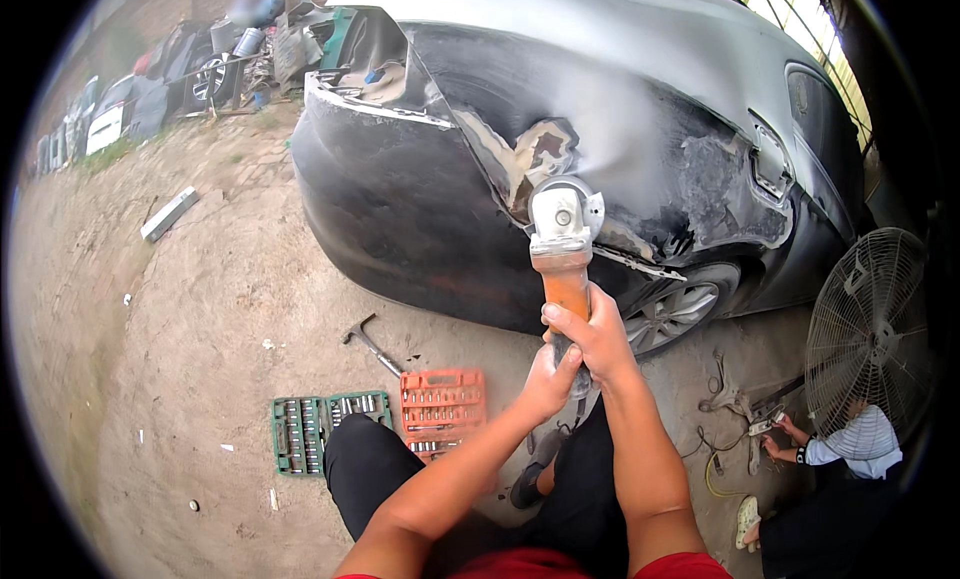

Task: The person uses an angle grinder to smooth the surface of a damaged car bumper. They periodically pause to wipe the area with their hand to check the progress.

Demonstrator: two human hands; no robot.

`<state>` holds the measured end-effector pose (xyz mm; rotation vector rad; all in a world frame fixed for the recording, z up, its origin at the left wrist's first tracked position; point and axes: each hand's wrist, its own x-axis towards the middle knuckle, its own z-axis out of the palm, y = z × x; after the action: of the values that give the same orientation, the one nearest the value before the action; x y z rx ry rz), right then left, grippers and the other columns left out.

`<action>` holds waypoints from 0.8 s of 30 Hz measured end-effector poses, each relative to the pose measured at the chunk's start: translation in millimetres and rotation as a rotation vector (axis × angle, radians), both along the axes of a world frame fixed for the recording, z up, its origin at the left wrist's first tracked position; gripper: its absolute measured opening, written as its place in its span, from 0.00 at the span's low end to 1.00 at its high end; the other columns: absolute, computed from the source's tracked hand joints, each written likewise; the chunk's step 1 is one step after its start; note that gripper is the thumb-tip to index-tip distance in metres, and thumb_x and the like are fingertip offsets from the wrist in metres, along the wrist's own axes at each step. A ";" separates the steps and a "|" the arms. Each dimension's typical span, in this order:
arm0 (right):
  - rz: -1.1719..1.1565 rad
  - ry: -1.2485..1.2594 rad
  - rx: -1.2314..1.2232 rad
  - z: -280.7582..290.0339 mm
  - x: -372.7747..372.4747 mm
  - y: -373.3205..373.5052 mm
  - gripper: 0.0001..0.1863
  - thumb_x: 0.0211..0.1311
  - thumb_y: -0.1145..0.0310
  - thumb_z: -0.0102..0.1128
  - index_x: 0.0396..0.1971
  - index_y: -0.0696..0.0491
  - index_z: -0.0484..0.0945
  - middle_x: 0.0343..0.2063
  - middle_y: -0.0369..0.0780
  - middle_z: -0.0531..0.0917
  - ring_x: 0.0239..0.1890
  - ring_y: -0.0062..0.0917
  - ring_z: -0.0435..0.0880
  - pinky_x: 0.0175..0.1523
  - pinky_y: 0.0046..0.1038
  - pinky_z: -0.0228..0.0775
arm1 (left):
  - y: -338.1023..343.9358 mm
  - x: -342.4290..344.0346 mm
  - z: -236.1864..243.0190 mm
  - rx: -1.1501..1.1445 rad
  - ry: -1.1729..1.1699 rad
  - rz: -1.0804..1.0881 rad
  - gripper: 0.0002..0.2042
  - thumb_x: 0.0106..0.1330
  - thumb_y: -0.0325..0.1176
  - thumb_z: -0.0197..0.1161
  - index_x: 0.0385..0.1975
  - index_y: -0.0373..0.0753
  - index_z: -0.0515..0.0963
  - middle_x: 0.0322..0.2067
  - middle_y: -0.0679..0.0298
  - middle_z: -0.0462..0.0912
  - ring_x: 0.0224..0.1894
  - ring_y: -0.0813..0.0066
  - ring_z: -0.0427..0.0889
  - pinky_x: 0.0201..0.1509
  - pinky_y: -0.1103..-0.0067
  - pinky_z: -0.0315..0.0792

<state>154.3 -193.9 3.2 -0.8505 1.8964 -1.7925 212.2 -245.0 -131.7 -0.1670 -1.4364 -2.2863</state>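
Observation:
An orange angle grinder with a dusty grey head is held out in front of me with both hands. My right hand wraps round the middle of its body, thumb on top. Just behind, my left hand is closed round the rear grip. The grinder's disc sits at the seam between the rear bumper and the rear side panel of a car; whether it touches the metal I cannot tell. Ahead of the disc is a sanded patch with bare brown and cream layers. Black and grey areas cover the panel.
A hammer lies on the ground near a green socket set and a red socket set. At right stand a large fan and a crouching person handling something. Cables run there. Scrap parts pile far left.

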 end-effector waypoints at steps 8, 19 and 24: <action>0.031 -0.027 0.018 8.4 -3.0 -3.2 0.25 0.64 0.58 0.80 0.49 0.60 0.79 0.37 0.38 0.84 0.34 0.19 0.84 0.42 0.27 0.82 | -0.1 -3.2 5.8 0.049 0.050 0.081 0.37 0.78 0.68 0.61 0.56 0.30 0.75 0.44 0.64 0.83 0.47 0.77 0.81 0.52 0.75 0.77; 0.007 -0.024 -0.042 7.4 -7.9 -2.8 0.27 0.65 0.54 0.76 0.51 0.59 0.79 0.35 0.42 0.86 0.33 0.25 0.87 0.43 0.30 0.83 | -12.7 5.6 29.6 0.006 0.009 -0.024 0.36 0.79 0.68 0.58 0.56 0.32 0.76 0.46 0.64 0.83 0.49 0.77 0.80 0.54 0.75 0.76; 0.042 -0.010 -0.037 6.8 -8.9 -4.3 0.27 0.66 0.54 0.75 0.53 0.60 0.78 0.36 0.42 0.86 0.33 0.25 0.87 0.42 0.29 0.82 | -16.3 3.8 29.1 0.008 -0.003 -0.016 0.36 0.79 0.68 0.59 0.56 0.32 0.76 0.44 0.65 0.83 0.47 0.79 0.80 0.52 0.75 0.77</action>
<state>145.3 -198.2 10.0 -0.8864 1.8308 -1.8089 216.0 -261.4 -102.6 -0.1729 -1.4324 -2.3057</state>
